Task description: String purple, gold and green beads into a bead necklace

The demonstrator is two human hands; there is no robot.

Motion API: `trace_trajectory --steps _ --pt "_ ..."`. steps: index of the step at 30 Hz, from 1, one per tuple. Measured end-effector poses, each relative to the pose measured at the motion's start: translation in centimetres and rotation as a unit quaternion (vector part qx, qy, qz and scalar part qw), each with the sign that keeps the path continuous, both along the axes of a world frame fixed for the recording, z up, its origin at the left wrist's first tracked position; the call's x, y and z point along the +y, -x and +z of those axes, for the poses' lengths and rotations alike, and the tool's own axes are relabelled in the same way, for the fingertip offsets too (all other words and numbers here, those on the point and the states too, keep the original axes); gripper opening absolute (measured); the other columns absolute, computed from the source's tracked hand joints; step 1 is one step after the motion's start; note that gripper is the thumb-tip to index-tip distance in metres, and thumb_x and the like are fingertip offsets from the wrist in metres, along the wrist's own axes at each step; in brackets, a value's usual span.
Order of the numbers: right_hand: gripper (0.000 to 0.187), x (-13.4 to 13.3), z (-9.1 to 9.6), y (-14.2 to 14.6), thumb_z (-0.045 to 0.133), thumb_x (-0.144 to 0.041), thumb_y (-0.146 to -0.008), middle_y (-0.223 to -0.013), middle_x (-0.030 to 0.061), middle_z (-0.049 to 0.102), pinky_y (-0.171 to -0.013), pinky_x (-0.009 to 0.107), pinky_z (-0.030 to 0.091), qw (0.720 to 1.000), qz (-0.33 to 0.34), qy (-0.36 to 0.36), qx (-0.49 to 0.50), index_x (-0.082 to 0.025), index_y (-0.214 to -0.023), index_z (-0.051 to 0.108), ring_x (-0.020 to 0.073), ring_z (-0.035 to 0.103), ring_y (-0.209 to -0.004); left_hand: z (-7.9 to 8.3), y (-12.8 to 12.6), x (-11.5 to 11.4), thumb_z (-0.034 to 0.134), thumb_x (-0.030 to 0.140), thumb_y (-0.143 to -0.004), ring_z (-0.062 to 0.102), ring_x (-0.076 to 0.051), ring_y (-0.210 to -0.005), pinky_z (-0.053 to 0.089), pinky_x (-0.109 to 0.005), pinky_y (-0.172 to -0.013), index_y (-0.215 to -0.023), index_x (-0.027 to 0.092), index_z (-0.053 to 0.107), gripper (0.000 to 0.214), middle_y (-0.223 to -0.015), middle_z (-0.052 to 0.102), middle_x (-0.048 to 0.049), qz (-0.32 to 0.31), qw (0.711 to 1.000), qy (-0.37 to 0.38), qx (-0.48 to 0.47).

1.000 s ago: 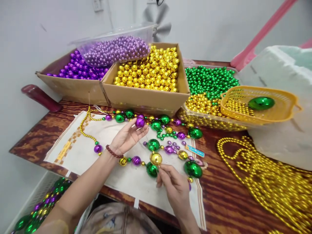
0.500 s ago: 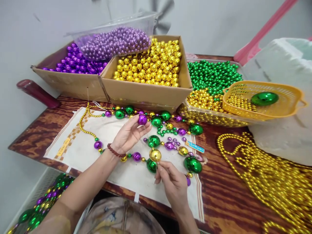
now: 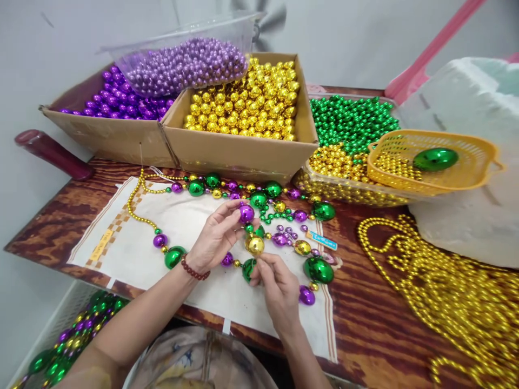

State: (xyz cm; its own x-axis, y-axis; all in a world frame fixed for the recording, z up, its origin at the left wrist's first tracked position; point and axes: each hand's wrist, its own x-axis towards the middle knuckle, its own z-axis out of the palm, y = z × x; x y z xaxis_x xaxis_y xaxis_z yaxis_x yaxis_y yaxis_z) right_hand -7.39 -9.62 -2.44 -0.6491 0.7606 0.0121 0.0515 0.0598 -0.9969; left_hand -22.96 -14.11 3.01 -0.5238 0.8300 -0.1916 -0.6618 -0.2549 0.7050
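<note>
Near the middle of the frame, the left hand (image 3: pixel 213 237) pinches a shiny round purple bead (image 3: pixel 246 214) between thumb and fingers. Just below and to the right, the right hand (image 3: pixel 279 289) has its thumb and fingertips pressed together at the lower edge of a glossy round gold bead (image 3: pixel 254 246); whether they grip the bead itself or something thin under it, I cannot tell. A small green bead (image 3: pixel 248 229) sits between the two.

The likeliest trouble is a slip: the polished, curved surfaces give fingertips little purchase, so a loosened pinch could let either bead drop or slide. A large metallic green bead (image 3: pixel 248 271) lies right beside the right fingers, and crowding there could snag or knock it. If the hands swept right, they could scatter the small loose lavender beads (image 3: pixel 288 234) on the white cloth (image 3: pixel 141 246), perhaps onto the dark wood-grained table (image 3: pixel 365 302). The dark red beaded bracelet (image 3: pixel 195 269) on the left wrist could also catch the strand lying close by.
</note>
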Motion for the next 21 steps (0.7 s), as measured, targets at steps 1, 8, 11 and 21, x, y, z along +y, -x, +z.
trace_trajectory --steps 1,8,11,21 --pt "0.021 0.0 0.0 0.1 0.053 -0.035 -0.096 -0.062 -0.0019 0.063 -0.052 0.022 0.05 1.0 0.002 0.007 0.002 -0.017 -0.088 0.061 0.0101 0.06 -0.051 -0.1 -0.1 -0.1 0.074 0.026 -0.081 0.07 -0.021 -0.099 0.053 -0.041 -0.097 -0.106 0.022 0.068 0.026 -0.103 0.071 -0.0045 -0.001 1.0 0.001 0.004" --pt "0.023 0.0 -0.1 -0.9 0.055 -0.037 -0.094 -0.082 0.0053 0.075 -0.057 0.024 0.052 0.996 0.064 0.053 0.015 -0.017 -0.105 0.061 0.0146 0.07 -0.063 -0.7 -0.2 0.0 0.072 0.028 -0.084 0.07 -0.02 -0.097 0.054 -0.039 -0.096 -0.11 0.023 0.068 0.028 -0.101 0.07 -0.0036 0.003 1.0 0.007 0.002" --pt "0.022 0.2 -0.2 -1.0 0.06 -0.039 -0.091 -0.082 0.0064 0.076 -0.054 0.023 0.049 0.992 0.038 0.12 0.013 -0.017 -0.092 0.061 0.0149 0.071 -0.062 -0.9 -0.7 0.0 0.071 0.028 -0.085 0.07 -0.019 -0.097 0.053 -0.037 -0.095 -0.113 0.023 0.068 0.028 -0.099 0.071 -0.0036 -0.021 1.0 0.01 0.014" --pt "0.018 1.1 -1.9 -3.1 0.069 -0.033 -0.082 -0.055 0.0002 0.066 -0.045 0.019 0.033 0.974 -0.041 0.199 0.096 -0.017 -0.076 0.069 0.0084 0.053 -0.044 -1.1 -0.2 2.3 0.053 0.048 -0.095 0.068 -0.024 -0.103 0.052 -0.039 -0.093 -0.123 0.021 0.065 0.041 -0.117 0.069 -0.0121 -0.154 0.955 0.038 0.249"
